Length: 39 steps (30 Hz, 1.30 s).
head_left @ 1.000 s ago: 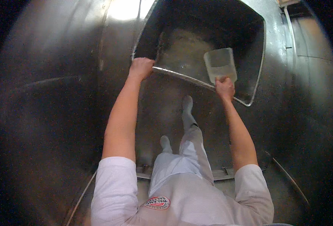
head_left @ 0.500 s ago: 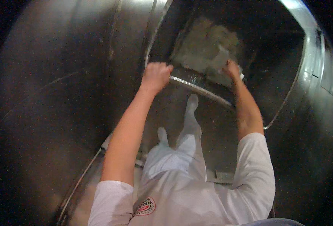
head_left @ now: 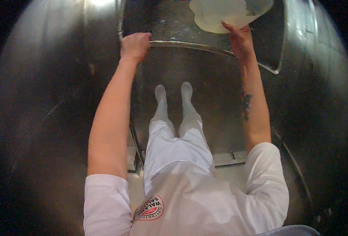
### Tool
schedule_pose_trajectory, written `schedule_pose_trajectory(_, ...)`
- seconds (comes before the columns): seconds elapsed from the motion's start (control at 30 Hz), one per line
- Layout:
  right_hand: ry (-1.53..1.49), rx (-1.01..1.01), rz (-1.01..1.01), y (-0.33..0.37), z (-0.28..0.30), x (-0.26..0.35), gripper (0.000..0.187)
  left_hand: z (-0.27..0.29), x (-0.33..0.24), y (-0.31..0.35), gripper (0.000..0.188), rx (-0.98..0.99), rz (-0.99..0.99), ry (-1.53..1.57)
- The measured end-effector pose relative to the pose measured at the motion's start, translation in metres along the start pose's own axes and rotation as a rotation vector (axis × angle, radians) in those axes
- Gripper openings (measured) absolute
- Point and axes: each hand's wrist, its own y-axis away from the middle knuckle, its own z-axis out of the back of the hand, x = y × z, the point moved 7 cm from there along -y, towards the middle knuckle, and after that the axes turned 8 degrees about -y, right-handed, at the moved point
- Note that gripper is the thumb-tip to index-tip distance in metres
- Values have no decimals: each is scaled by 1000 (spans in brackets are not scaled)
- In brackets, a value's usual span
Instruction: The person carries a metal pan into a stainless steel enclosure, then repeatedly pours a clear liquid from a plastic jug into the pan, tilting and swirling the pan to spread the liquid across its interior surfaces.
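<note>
- Left hand (head_left: pixel 134 46), upper middle of the frame, is gripping the vat rim (head_left: pixel 189 45).
- Right hand (head_left: pixel 240 39), upper right, is holding a translucent jug (head_left: pixel 225 13) over the opening.

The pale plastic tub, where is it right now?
In the head view the tub sits at the top, right of centre, over the metal vat's opening. The right hand holds its lower edge, while the left hand grips the vat's rim.

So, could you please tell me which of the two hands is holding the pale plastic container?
The right hand holds the pale plastic container; the left hand grips the metal rim.
</note>
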Motion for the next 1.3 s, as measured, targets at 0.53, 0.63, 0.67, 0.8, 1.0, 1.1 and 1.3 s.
schedule_pose_trajectory(0.53, 290, -1032, -346, 558, 191, 423, 48, 292, -145, -29, 16, 98, 155, -83)
schedule_pose_trajectory(0.63, 704, -1126, -576, 720, 320, 426, 49, 308, -212, -38, 14, 159, 153, -55)
schedule_pose_trajectory(0.67, 691, -1125, -730, 701, 332, 396, 51, 315, -211, -50, 14, 171, 182, -73)
schedule_pose_trajectory(0.8, 871, -1010, -856, 572, 419, 291, 53, 330, -209, -155, 13, 195, 224, -101)
schedule_pose_trajectory(1.0, 1091, -610, -557, 68, 601, 342, 59, 289, -246, -222, 13, 203, 285, -70)
schedule_pose_trajectory(1.1, 1313, -656, -607, -194, 594, 484, 37, 300, -237, -253, 12, 198, 336, -61)
schedule_pose_trajectory(1.3, 1025, -492, -306, -451, 431, 653, 27, 333, -196, -328, 12, 210, 368, -50)
